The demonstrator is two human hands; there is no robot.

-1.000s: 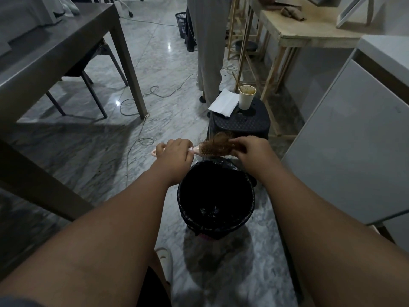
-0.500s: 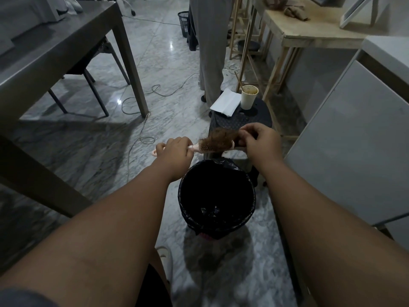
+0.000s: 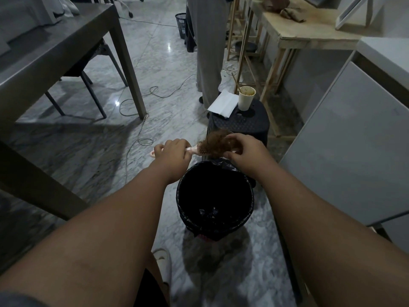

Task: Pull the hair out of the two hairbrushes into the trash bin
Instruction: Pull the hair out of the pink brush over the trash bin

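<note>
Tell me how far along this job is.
Done: nothing I can confirm; the trash bin looks dark inside. In hand: left hand grips the pink hairbrush by the bin's far rim, right hand pinches the hair clump on its bristles. Left: drop that hair in; second brush not in view.

Trash bin [image 3: 179, 202] mouth open from above. Only its far rim is crossed, by the hairbrush [image 3: 200, 150], the hair [image 3: 218, 142], the left hand [image 3: 172, 155] gripping the handle and the right hand [image 3: 245, 151] pinching the hair.

Black stool [image 3: 243, 126] just behind the bin, carrying a paper cup [image 3: 245, 100] and folded paper [image 3: 221, 104].

White cabinet [image 3: 354, 151] near on the right.

Bare marble floor [image 3: 99, 156] on the left, out to the slanted table leg [image 3: 39, 180].
</note>
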